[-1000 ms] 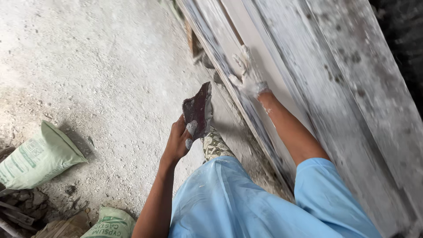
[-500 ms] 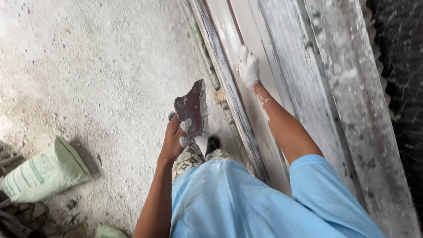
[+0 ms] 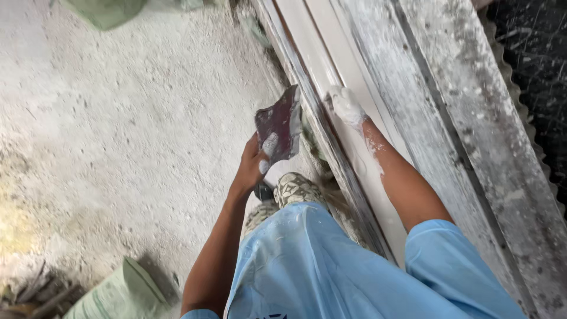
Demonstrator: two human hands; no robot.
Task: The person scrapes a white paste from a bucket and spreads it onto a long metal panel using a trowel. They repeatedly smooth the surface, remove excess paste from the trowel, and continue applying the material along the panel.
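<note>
On a dusty grey concrete floor (image 3: 118,130) beside a long pale frame, a person in a light blue short-sleeved shirt (image 3: 331,272) stands looking down over a camouflage-patterned trouser leg (image 3: 295,192). Nearest the camera, at the lower left, lies a pale green woven sack (image 3: 118,295) next to a heap of dark scraps. The left hand (image 3: 254,165) is closed around the lower edge of a flat, dark reddish board smeared with white putty (image 3: 279,125), thumb on its face, holding it tilted upright just beside the frame. The right hand (image 3: 345,106), caked in white putty, presses against the white-coated wooden frame rail (image 3: 360,159) that runs diagonally up the picture; whether it grips a tool cannot be made out under the coating. White streaks run down the right forearm. Beyond the rail stands a rough grey, plaster-spattered beam (image 3: 466,118), and further right a dark corrugated surface (image 3: 531,71). At the far top edge, another green sack (image 3: 103,9) rests on the floor.
</note>
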